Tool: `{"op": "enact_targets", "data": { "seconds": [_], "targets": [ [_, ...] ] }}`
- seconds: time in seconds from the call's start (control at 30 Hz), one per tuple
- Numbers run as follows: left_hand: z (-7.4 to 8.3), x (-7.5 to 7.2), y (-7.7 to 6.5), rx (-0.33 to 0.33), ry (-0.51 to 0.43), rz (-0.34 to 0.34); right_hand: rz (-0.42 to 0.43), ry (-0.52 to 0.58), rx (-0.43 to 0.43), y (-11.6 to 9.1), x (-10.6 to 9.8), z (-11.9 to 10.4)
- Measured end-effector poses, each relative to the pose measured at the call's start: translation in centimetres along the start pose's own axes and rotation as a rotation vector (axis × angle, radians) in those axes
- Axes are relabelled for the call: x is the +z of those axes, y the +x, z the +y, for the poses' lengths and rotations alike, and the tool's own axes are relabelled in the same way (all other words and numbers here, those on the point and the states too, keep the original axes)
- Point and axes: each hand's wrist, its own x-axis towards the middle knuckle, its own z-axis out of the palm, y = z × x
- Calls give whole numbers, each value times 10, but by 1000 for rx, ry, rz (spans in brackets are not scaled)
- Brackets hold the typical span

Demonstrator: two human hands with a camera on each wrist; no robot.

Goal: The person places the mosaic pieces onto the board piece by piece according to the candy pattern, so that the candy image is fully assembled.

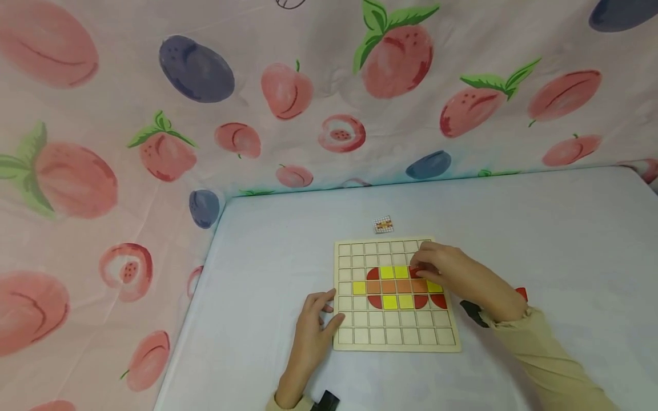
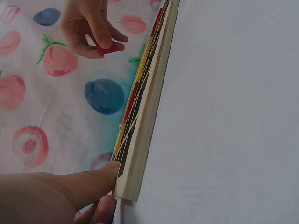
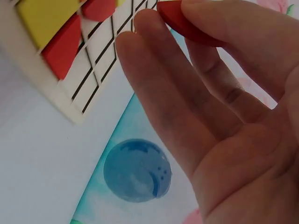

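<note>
A square wooden grid board (image 1: 396,337) lies on the table with flat tiles set in its middle rows: an orange row (image 1: 389,286), yellow squares (image 1: 390,302) and red round-sided pieces (image 1: 374,301). My left hand (image 1: 313,325) rests at the board's left edge, the thumb on its border and the fingers alongside. Over the board's right half, my right hand (image 1: 449,267) pinches a red round-sided tile (image 3: 180,21) between thumb and fingers. The left wrist view shows that red tile (image 2: 111,48) raised above the board's surface.
Behind the board lies a small printed picture card (image 1: 383,224). A red piece (image 1: 521,293) shows past the right wrist, partly hidden by the arm. A fruit-patterned cloth (image 1: 288,148) hangs behind and left of the white table (image 1: 267,251).
</note>
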Motion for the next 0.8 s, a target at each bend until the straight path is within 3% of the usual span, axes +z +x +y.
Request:
{"op": "enact_targets", "data": {
  "seconds": [0.47, 0.8],
  "targets": [
    [1, 0, -1, 0, -1, 6, -54, 54, 29, 21, 5, -14],
    [1, -1, -1, 26, 2, 20, -20, 62, -98, 32, 12, -16]
  ]
}}
